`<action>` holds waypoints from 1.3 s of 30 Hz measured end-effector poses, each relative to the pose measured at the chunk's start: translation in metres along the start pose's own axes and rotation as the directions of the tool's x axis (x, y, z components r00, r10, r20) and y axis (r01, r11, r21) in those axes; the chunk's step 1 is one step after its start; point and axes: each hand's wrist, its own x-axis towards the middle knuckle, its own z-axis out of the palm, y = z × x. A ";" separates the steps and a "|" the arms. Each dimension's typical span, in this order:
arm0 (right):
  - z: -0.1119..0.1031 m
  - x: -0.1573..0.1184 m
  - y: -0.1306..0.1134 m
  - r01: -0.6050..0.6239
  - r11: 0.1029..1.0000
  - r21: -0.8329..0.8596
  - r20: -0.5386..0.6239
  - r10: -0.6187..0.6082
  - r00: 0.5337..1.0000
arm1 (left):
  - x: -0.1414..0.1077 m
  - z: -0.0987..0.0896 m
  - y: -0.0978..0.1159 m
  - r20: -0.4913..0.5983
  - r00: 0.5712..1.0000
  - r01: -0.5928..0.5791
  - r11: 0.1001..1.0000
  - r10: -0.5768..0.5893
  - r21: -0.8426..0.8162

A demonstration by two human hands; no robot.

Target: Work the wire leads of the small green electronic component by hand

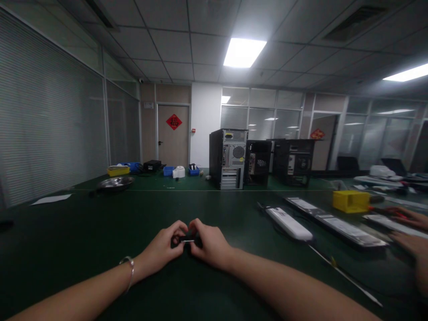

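Observation:
Near the middle of the green table (100, 232), my left hand (163, 244) and my right hand (211, 243) meet at the fingertips. Between them they hold a small dark object (187, 240) with a thin bright edge; what it is cannot be made out. The fingers of both hands are curled round its two ends and partly hide it. A silver bracelet (131, 269) circles my left wrist.
A white power strip (290, 224) and long metallic parts (337, 223) lie to the right. Another person's hands (409, 232) are beside a yellow bin (351, 202). Computer cases (230, 158) stand behind; a metal bowl (116, 183) and a paper sheet (51, 199) are left.

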 end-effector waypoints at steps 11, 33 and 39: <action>0.003 0.001 0.006 -0.033 0.998 0.045 0.001 0.033 0.999 | 0.000 0.000 0.002 -0.019 1.000 0.005 0.998 -0.006 -0.061; 0.001 0.003 0.004 -0.086 0.988 0.131 -0.015 0.089 0.996 | 0.000 0.000 0.003 -0.026 0.999 0.021 0.999 -0.022 -0.024; 0.001 0.005 0.011 -0.115 0.968 0.221 -0.013 0.121 0.993 | 0.001 0.000 0.001 -0.097 0.995 0.001 0.999 0.004 0.044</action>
